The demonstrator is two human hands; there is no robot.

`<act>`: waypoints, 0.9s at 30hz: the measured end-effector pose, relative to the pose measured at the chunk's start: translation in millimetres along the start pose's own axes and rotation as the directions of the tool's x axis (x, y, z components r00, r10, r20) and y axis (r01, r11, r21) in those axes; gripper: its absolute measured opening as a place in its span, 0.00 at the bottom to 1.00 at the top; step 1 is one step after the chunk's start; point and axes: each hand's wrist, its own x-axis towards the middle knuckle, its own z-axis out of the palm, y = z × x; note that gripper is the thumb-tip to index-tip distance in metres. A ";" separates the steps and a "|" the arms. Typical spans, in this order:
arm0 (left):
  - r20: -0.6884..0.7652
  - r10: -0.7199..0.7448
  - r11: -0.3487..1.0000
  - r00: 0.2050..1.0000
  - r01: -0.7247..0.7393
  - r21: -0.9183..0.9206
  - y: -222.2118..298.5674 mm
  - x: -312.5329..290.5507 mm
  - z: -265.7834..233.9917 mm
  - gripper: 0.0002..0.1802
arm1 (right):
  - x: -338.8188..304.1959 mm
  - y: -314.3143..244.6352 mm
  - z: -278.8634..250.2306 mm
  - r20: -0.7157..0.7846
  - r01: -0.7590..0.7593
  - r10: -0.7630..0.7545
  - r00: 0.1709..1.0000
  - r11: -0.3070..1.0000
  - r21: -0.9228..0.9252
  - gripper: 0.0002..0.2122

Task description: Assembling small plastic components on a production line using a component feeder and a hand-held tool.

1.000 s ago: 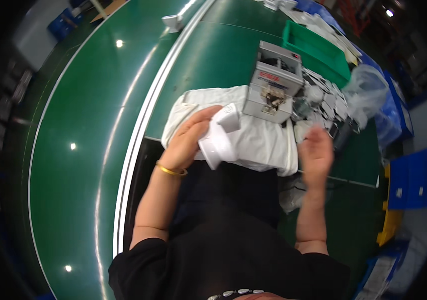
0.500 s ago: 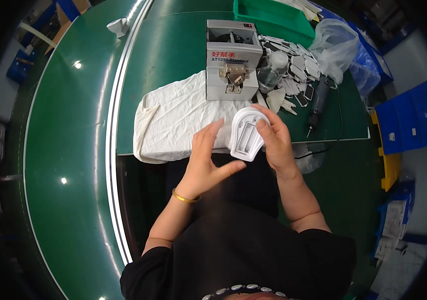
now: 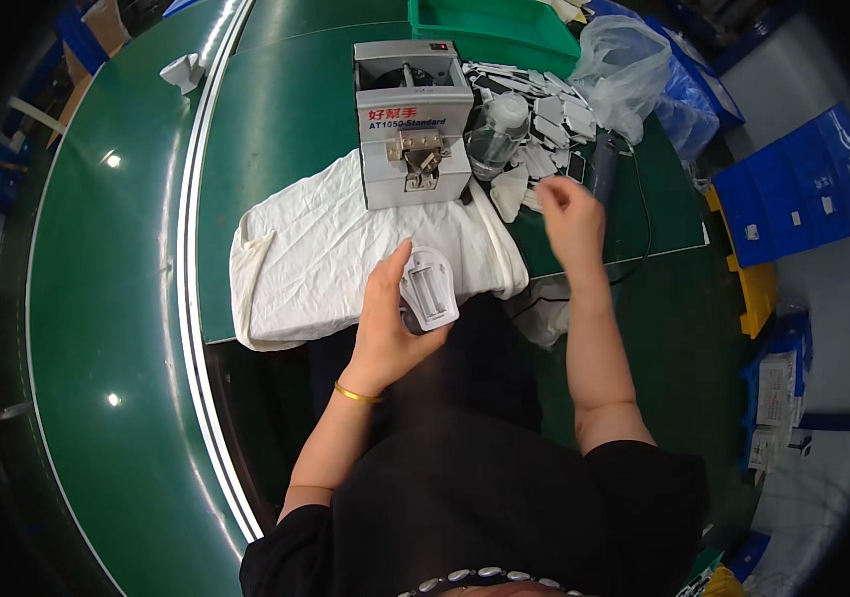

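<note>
My left hand (image 3: 390,323) grips a white plastic housing (image 3: 443,274) between thumb and fingers, above the near edge of a white cloth (image 3: 316,259). The housing is rounded at the top and narrower below, with a recessed slot like a battery compartment facing up. My right hand (image 3: 574,224) is raised to the right, fingers curled together beside the small flat pieces and a dark electric screwdriver (image 3: 605,164). Whatever those fingers hold, if anything, is hidden. A grey screw-feeder-like machine (image 3: 385,184) stands at the cloth's far side.
Flat white and dark pieces (image 3: 549,124) lie heaped right of the machine, around a clear bottle (image 3: 493,144). Behind them are a green bin (image 3: 495,35) and a clear plastic bag (image 3: 624,75). A cable runs down the bench's right side; blue bins (image 3: 793,189) stand beyond.
The white housing has passed from my right hand into my left. My right hand has let go and moved up and right toward the pieces and screwdriver. The whole view has shifted slightly.
</note>
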 end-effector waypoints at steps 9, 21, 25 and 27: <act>0.075 -0.111 0.969 0.991 0.124 -0.215 -6.0 2.6 -5.0 0.59 | 52.6 49.6 8.9 0.054 0.001 0.040 0.998 0.794 -0.608 0.12; 0.114 -0.155 0.935 0.981 0.183 -0.305 -4.9 2.7 -9.4 0.63 | -13.1 -41.0 -25.9 0.498 -0.352 -0.023 0.867 0.681 0.643 0.28; 0.110 -0.158 0.934 0.981 0.185 -0.306 -4.7 3.2 -6.9 0.63 | -26.6 -54.8 -21.8 0.537 -0.433 -0.041 0.842 0.542 0.720 0.25; 0.105 -0.128 0.945 0.986 0.153 -0.288 -5.5 3.1 -6.7 0.63 | -30.6 -52.3 -13.7 0.450 -0.352 -0.079 0.890 0.509 0.786 0.20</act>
